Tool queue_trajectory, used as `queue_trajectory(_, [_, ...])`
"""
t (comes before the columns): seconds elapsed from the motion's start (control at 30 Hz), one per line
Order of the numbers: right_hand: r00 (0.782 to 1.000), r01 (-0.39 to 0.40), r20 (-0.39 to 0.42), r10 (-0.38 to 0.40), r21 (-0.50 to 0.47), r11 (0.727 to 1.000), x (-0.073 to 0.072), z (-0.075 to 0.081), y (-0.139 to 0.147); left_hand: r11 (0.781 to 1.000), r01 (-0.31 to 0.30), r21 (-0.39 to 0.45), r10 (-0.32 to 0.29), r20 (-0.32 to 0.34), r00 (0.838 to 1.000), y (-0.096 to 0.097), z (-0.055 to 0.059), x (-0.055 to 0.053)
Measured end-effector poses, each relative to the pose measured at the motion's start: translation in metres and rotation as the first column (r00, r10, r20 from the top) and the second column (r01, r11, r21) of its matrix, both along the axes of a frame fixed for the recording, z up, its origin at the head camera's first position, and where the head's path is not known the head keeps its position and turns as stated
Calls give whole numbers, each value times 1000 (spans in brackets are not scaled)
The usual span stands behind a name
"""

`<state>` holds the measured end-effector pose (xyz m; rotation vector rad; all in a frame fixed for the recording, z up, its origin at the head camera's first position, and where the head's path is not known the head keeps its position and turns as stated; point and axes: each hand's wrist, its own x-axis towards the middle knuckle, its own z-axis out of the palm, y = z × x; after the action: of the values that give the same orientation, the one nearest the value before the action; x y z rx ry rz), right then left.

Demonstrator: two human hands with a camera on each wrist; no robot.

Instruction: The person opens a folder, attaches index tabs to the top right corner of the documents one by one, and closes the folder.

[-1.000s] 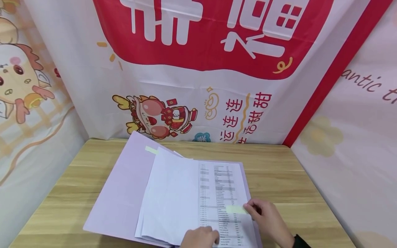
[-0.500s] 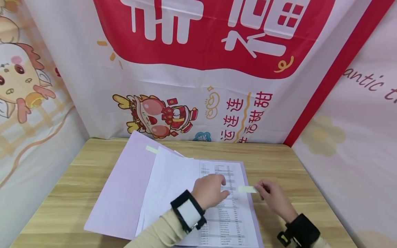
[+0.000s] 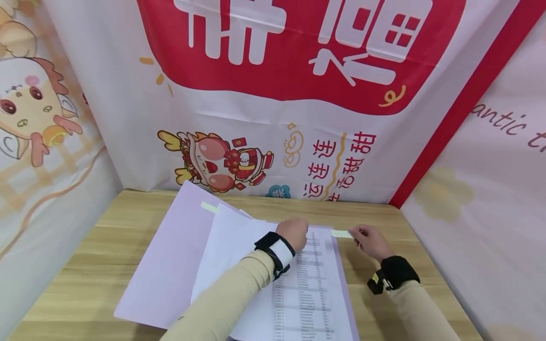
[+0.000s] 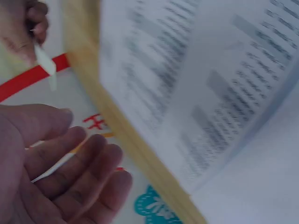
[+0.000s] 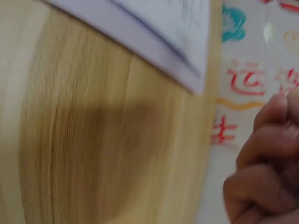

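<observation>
A lilac folder [image 3: 162,265] lies open on the wooden table, a blank white page [image 3: 234,241] turned to its left and a printed table sheet [image 3: 313,293] on its right. My right hand [image 3: 370,242] pinches one end of a pale green sticky strip [image 3: 341,234] near the sheet's upper right corner. Above the sheet's top part is my left hand [image 3: 294,233]; in the left wrist view its fingers [image 4: 88,163] are loosely bent with nothing between them. Another pale strip [image 3: 210,207] sticks out from the pages at the upper left.
The wooden table [image 3: 384,218] ends at a back wall hung with a red and white banner [image 3: 273,71]. Printed cloth walls [image 3: 482,199] stand at both sides. Each wrist wears a black band [image 3: 399,271].
My right hand has lifted the strip off the sheet's lower right part and carried it up toward the upper right corner. My left hand has moved up from the bottom to the sheet's top.
</observation>
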<state>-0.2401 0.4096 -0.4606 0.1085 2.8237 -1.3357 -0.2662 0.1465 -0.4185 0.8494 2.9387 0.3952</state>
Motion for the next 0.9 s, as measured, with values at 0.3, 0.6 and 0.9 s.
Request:
queue_trajectory(0.3, [999,28,-17,-28,31,999,-19,-22,5,985,115,-129,-129,-104,986,43,-74,-20])
queue_trajectory(0.6, [999,42,21,-43,17,999,-28,-41,-4,978,73,-194,-110,-188,976,53,-114,-18])
queue_trajectory(0.9, [999,52,7,-53,80,995,-33,-61,4,987,69,-145,-95,-183,978,60,-103,-11])
